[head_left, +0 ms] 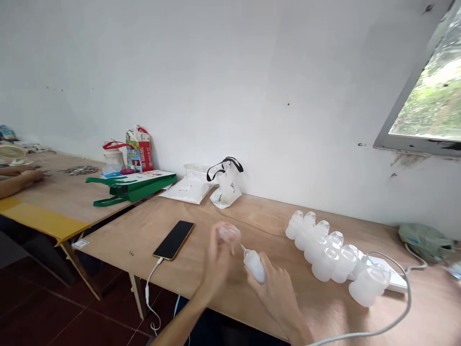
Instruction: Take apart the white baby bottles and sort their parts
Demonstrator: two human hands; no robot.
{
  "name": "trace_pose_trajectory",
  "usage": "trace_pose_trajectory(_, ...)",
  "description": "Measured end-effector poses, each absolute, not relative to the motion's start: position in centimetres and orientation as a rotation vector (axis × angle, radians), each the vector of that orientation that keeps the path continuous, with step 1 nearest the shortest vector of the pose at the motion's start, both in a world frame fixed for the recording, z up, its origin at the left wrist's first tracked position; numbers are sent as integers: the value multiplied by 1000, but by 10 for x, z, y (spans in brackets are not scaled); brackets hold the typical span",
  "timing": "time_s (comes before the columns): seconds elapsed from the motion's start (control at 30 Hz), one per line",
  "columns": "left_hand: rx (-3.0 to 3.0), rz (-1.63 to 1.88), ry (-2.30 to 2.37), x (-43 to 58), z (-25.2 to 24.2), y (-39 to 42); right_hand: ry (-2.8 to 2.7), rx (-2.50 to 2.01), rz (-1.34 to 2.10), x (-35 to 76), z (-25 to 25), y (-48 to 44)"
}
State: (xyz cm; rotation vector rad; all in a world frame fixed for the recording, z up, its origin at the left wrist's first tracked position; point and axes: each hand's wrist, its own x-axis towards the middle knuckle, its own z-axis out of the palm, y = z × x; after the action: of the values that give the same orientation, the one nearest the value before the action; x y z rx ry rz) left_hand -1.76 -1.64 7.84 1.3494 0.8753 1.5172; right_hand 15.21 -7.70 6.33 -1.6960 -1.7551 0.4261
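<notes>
Here we go: the right hand (277,293) is wrapped firmly around a white plastic squeeze bottle (255,265), its nozzle angled up and left toward the left hand (216,257). That left hand is raised just beside it, fingers curled on a pale translucent piece (229,233), too blurred to say exactly what it is. All of this is happening over the near edge of the wooden table (273,211). Off to the right, translucent plastic bottles (324,250) are packed together in a cluster, with a white cable (408,293) looping past them. Left of the hands, a black smartphone (173,240) lies with a charging lead (149,281) attached. Against the wall sit white sacks (187,190), and at far left, a co-worker's hand (32,176) rests on a second table (65,192).
</notes>
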Motion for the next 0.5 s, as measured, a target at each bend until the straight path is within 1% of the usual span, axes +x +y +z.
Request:
trace_pose_trajectory(0.07, 1119, 1739, 980, -43, 89, 1, -1817, -1753, 354, 157, 58, -73)
trace_pose_trajectory(0.1, 1070, 1786, 990, -56, 94, 10, -1822, -1762, 359, 160, 55, -70)
trace_pose_trajectory(0.23, 1135, 1778, 988, -86, 101, 35, -1706, -1786, 394, 173, 55, -62)
trace_pose_trajectory(0.33, 1329, 1592, 1021, -75, 83, 41, -1633, -1768, 405, 183, 63, -63)
trace_pose_trajectory(0.5, 1824, 1024, 1176, -43, 35, 45, -1585, -1712, 502, 198, 69, -68)
